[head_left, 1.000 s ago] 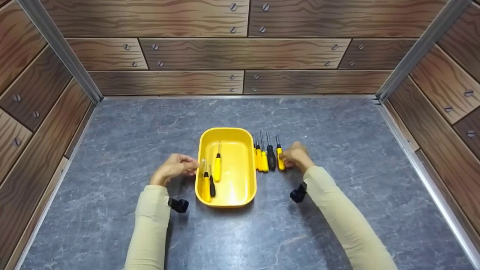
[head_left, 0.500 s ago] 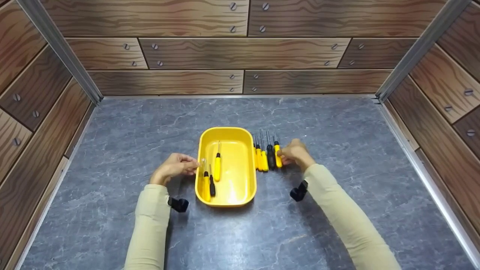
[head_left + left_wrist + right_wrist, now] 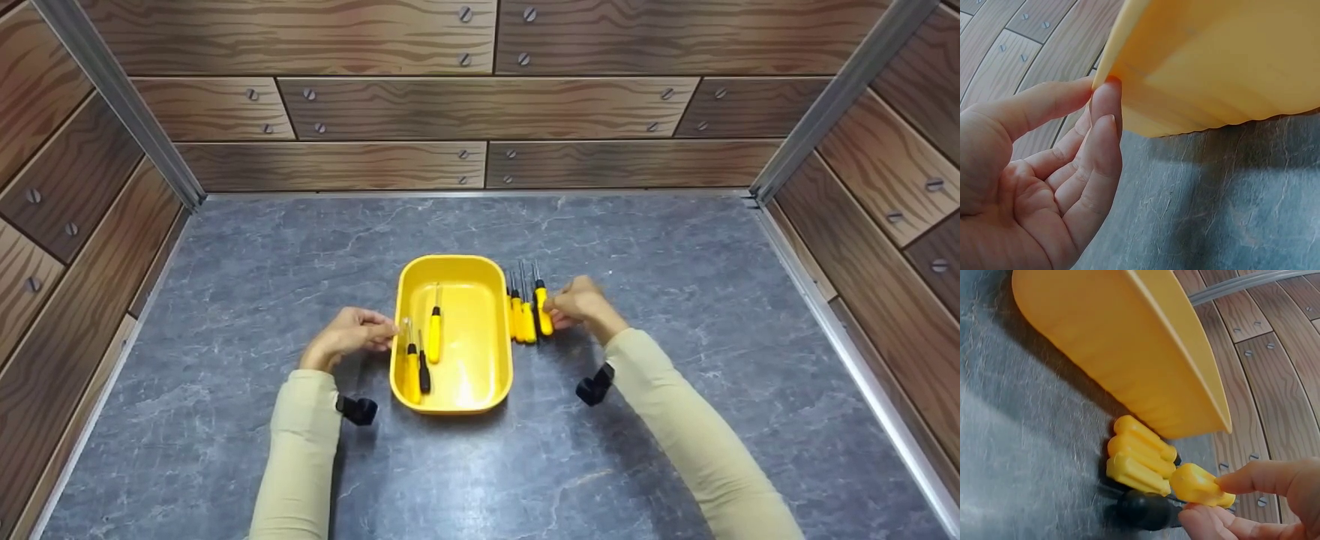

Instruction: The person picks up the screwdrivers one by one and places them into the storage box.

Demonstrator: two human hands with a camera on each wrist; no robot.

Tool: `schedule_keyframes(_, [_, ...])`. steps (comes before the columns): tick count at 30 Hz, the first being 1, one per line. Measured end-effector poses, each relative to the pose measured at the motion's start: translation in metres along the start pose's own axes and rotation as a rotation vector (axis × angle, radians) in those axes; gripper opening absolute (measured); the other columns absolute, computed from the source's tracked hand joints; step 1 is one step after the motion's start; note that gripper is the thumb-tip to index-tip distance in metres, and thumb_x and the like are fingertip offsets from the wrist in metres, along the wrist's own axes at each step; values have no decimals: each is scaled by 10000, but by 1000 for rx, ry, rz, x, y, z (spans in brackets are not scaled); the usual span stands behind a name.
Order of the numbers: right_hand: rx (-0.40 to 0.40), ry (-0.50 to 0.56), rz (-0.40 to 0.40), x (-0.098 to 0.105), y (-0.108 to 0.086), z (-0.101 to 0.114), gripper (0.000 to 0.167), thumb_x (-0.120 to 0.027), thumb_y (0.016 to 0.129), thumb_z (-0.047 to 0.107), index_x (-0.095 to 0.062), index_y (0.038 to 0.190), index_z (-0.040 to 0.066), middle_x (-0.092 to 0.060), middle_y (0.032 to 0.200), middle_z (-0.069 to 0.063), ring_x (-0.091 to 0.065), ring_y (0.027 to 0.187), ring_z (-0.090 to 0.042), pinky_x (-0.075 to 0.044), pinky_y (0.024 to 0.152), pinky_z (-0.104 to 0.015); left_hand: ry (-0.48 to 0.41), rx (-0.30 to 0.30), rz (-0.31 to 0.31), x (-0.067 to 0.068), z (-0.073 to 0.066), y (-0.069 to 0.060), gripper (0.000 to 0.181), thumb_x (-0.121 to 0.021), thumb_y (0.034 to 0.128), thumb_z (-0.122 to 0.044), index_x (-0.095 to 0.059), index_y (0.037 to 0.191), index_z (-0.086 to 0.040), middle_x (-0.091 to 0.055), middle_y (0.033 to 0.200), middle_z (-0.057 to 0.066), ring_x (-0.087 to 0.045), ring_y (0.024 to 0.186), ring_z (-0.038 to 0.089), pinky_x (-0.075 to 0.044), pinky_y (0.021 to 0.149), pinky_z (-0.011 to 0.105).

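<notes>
A yellow tray (image 3: 469, 375) holds two yellow screwdrivers, one of them (image 3: 435, 337) nearer the middle, and a small black one (image 3: 425, 375). My left hand (image 3: 349, 337) pinches the tray's left rim between thumb and fingers; the left wrist view shows this hand (image 3: 1055, 174) at the rim (image 3: 1114, 45). With thumb and fingers my right hand (image 3: 586, 306) pinches a yellow-handled screwdriver (image 3: 544, 311), which hangs over a black-handled one (image 3: 1143, 511) in the right wrist view. Several yellow-handled screwdrivers (image 3: 1137, 472) lie side by side between that and the tray.
The tabletop (image 3: 465, 480) is grey and marbled. Wood-patterned panels (image 3: 480, 109) stand behind it and at both sides, with metal strips along the corners and edges. A black wrist camera (image 3: 356, 410) sits by the left sleeve, another (image 3: 595, 385) by the right.
My right hand has moved left with the yellow screwdriver, from beside the black-handled one to over it, now largely covering it. The left hand and the tray have stayed in place.
</notes>
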State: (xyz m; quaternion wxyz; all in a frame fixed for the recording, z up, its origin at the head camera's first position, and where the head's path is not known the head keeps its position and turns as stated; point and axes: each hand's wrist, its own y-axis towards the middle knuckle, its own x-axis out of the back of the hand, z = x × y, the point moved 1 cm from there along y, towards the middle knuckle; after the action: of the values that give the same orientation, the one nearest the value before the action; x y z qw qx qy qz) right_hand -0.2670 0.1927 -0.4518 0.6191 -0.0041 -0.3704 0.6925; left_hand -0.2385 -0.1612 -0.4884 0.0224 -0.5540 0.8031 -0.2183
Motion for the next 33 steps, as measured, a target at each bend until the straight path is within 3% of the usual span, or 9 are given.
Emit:
schedule_keyframes(7, [2, -19, 18, -3, -4, 6, 302, -646, 833, 4, -622, 1103, -128, -609, 570, 15, -604, 500, -63, -627, 691, -287, 2, 6, -6, 0, 0, 0, 322, -639, 908, -102, -617, 1126, 134, -664, 708, -52, -634, 676, 62, -614, 762, 274])
schedule_keyframes(15, [57, 0, 41, -8, -13, 11, 225, -629, 844, 9, -646, 1029, -118, -592, 584, 21, -586, 480, -38, -596, 559, -209, -7, -4, 15, 0, 0, -1, 334, -632, 910, -99, -605, 1137, 144, -666, 712, -54, -643, 686, 65, -611, 759, 266])
schedule_keyframes(26, [65, -11, 50, -14, -20, 26, 273, -637, 841, -1, -642, 1088, -116, -620, 615, 8, -615, 531, -64, -617, 643, -241, -7, 9, 7, 1, -1, -2, 336, -635, 912, -105, -603, 1140, 139, -668, 703, -56, -646, 688, 71, -605, 750, 258])
schedule_keyframes(33, [81, 16, 61, -20, -23, 35, 297, -624, 830, -2, -641, 1094, -138, -610, 531, 20, -617, 493, -64, -626, 668, -283, -1, 8, 4, 0, -1, -2, 332, -638, 910, -109, -607, 1135, 133, -669, 705, -54, -650, 690, 71, -610, 758, 269])
